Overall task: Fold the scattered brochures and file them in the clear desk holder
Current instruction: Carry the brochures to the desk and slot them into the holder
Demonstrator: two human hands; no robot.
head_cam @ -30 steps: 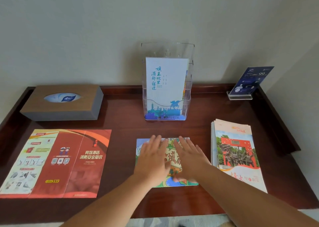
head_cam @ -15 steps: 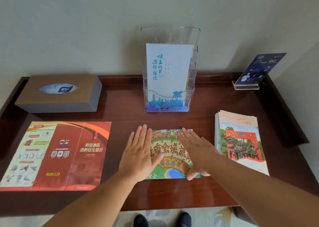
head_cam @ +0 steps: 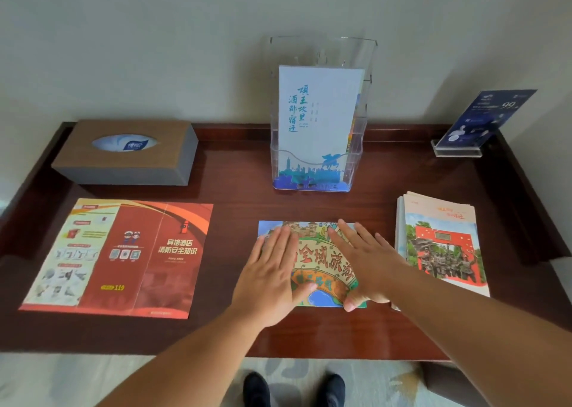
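Pressing flat is all both hands are doing: the left hand (head_cam: 272, 278) and right hand (head_cam: 370, 266) lie palm-down on a folded colourful cartoon-map paper brochure (head_cam: 322, 262). The fingers (head_cam: 280, 242) are straight and only slightly fanned, with nothing curled round or pinched. The left hand covers the brochure's left edge and the right hand its right edge, thumb at the near right corner. A strip of print shows between the two sets of fingers, and the far edge pokes out just past the fingertips.

Room-wise, straight beyond the fingertips is a bare band of dark reddish wooden desk (head_cam: 238, 196). Past that, the clear acrylic desk holder (head_cam: 370, 97) stands at the wall, with a white-and-blue folded brochure (head_cam: 315, 112) upright in its front pocket.

Just right of the right fingers, across a narrow gap, sits a stack of brochures with a red gate photo (head_cam: 442, 242). Left of the left fingers, across a wider bare gap, an open red-and-orange tri-fold leaflet (head_cam: 123, 258) lies flat.

Farther beyond-left there's a brown rectangular tissue box (head_cam: 130, 153), and beyond-right a dark blue card in a clear stand (head_cam: 486, 119). The desk has a raised rim along the back and sides, and its front edge is on the wrist side.
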